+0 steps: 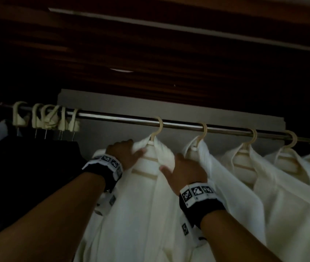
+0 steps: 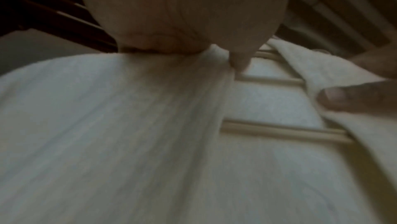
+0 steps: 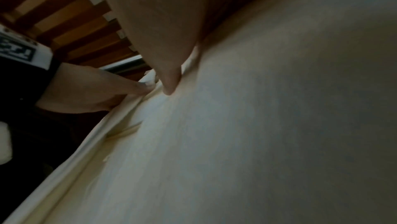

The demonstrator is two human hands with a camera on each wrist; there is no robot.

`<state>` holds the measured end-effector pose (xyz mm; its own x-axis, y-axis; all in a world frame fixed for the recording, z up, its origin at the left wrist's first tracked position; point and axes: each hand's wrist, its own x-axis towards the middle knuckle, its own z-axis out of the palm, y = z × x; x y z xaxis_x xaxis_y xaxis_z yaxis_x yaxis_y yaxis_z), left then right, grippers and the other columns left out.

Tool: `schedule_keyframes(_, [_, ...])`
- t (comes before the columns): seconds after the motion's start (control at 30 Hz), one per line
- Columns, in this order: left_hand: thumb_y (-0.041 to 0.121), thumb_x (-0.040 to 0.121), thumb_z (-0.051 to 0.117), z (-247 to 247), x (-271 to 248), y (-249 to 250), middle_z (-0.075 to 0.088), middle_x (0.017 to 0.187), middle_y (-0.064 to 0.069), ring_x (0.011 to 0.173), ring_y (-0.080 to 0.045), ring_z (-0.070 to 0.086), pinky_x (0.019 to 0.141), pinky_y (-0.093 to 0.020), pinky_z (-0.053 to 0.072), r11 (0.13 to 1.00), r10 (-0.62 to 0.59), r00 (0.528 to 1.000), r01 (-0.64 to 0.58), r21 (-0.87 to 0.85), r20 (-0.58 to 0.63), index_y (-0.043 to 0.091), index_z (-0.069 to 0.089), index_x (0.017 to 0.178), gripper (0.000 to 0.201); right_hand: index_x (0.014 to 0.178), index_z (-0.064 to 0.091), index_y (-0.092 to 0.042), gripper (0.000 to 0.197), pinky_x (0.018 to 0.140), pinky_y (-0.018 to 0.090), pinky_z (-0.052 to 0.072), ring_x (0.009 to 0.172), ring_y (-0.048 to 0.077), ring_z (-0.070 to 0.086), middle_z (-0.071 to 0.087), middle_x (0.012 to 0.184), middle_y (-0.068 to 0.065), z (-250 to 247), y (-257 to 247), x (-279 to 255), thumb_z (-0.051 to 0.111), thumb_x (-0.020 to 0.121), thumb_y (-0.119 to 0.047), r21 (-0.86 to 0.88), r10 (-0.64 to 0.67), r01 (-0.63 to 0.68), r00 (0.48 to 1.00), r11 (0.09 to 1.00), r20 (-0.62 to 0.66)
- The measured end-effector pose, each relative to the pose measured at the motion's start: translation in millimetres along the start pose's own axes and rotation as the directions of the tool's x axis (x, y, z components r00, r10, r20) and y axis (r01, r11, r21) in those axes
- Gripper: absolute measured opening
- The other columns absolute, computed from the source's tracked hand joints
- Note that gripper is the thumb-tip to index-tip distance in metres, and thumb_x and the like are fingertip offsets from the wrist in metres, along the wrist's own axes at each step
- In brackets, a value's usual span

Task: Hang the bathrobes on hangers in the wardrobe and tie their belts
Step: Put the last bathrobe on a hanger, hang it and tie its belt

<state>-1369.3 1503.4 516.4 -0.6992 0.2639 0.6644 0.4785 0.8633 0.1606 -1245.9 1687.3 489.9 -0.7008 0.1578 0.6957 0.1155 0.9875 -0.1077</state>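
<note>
A white bathrobe (image 1: 142,205) hangs on a cream hanger (image 1: 159,127) from the metal rod (image 1: 124,118), the leftmost of a row of robes. My left hand (image 1: 125,154) grips its left shoulder and collar, thumb on the front. Fingers tucked behind the cloth, my right hand (image 1: 185,169) holds the right lapel. In the left wrist view my left thumb (image 2: 238,61) presses the collar edge, and the hanger's bars (image 2: 279,131) show in the open neck of the bathrobe (image 2: 107,125). The right wrist view shows my right thumb (image 3: 169,83) on the bathrobe (image 3: 236,142). No belt is visible.
Several more white robes (image 1: 245,176) hang close to the right on the same rod. A cluster of bare cream hanger hooks (image 1: 46,118) sits at the rod's left end above dark garments (image 1: 27,167). The wardrobe's dark wooden top is close overhead.
</note>
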Motion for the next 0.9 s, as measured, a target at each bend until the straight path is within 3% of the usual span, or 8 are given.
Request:
schedule_keyframes(0.1, [0.075,0.077,0.022,19,-9,6,0.065,0.098,-0.008,0.087,-0.028,0.06,0.076,-0.033,0.041,0.999,-0.024,0.988,0.017,-0.046,-0.154,0.017,0.054,0.095,0.069,0.115,0.052,-0.022,0.05,0.078,0.034,0.05,0.096,0.024,0.064,0.066,0.108,0.002,2,4,3,0.045,0.089,-0.063,-0.012,0.021,-0.021,1.0,1.0,-0.011])
schedule_keyframes(0.23, [0.07,0.082,0.026,38,-15,0,0.063,0.094,-0.008,0.088,-0.03,0.059,0.089,-0.039,0.041,0.992,-0.031,0.959,-0.005,-0.125,-0.283,0.015,0.057,0.095,0.064,0.111,0.053,-0.02,0.046,0.074,0.033,0.048,0.094,0.024,0.064,0.067,0.105,0.003,-1,4,4,0.045,0.091,-0.06,-0.057,0.011,-0.011,1.0,0.998,-0.011])
schedule_keyframes(0.4, [0.057,0.088,0.028,49,-10,-14,0.06,0.11,-0.011,0.101,-0.032,0.056,0.101,-0.049,0.036,0.993,0.057,0.96,-0.083,-0.082,-0.276,0.012,0.054,0.117,0.059,0.118,0.052,-0.019,0.045,0.077,0.033,0.05,0.098,0.024,0.064,0.066,0.111,0.005,-2,3,7,0.047,0.092,-0.056,-0.086,0.037,-0.036,0.999,0.996,0.011])
schedule_keyframes(0.57, [0.006,0.081,0.054,60,-12,-38,0.033,0.148,-0.012,0.138,-0.03,0.03,0.116,-0.049,0.019,0.985,0.082,0.984,-0.104,-0.139,-0.157,0.014,0.023,0.149,0.075,0.127,0.048,-0.019,0.053,0.074,0.032,0.048,0.1,0.025,0.062,0.063,0.115,0.007,-1,2,7,0.045,0.092,-0.058,-0.198,0.041,-0.037,0.999,0.979,0.016])
schedule_keyframes(0.63, [0.008,0.086,0.053,65,-11,-57,0.028,0.15,-0.016,0.134,-0.035,0.034,0.111,-0.047,0.032,0.976,0.021,0.993,-0.047,-0.213,-0.12,0.015,0.022,0.15,0.072,0.126,0.049,-0.017,0.051,0.07,0.031,0.045,0.099,0.026,0.062,0.063,0.115,0.009,-3,0,9,0.045,0.093,-0.055,-0.262,0.033,-0.019,0.998,0.965,0.048])
schedule_keyframes(0.7, [0.02,0.088,0.055,67,-9,-74,0.046,0.13,-0.023,0.108,-0.04,0.055,0.09,-0.046,0.049,0.946,-0.114,0.984,0.065,-0.317,-0.14,0.005,0.037,0.137,0.055,0.122,0.051,-0.014,0.045,0.066,0.029,0.042,0.096,0.027,0.063,0.063,0.112,0.011,-7,-2,11,0.046,0.095,-0.049,-0.313,0.019,0.003,0.998,0.95,0.067])
schedule_keyframes(0.8, [0.043,0.085,0.045,40,-4,-71,0.062,0.106,-0.026,0.094,-0.038,0.062,0.081,-0.04,0.049,0.847,-0.214,0.973,0.141,-0.512,-0.085,-0.002,0.055,0.11,0.053,0.113,0.056,-0.011,0.031,0.062,0.026,0.037,0.091,0.024,0.064,0.065,0.107,0.009,-11,-1,12,0.045,0.098,-0.037,-0.405,-0.017,0.027,0.999,0.914,0.028])
schedule_keyframes(0.9, [0.031,0.091,0.044,-7,16,-31,0.065,0.108,-0.022,0.102,-0.037,0.061,0.08,-0.036,0.046,0.737,-0.34,0.936,0.205,-0.645,-0.092,0.0,0.062,0.104,0.038,0.108,0.057,-0.01,0.022,0.062,0.024,0.031,0.088,0.019,0.064,0.065,0.104,0.005,-10,0,12,0.041,0.101,-0.023,-0.483,-0.023,0.027,1.0,0.875,0.014])
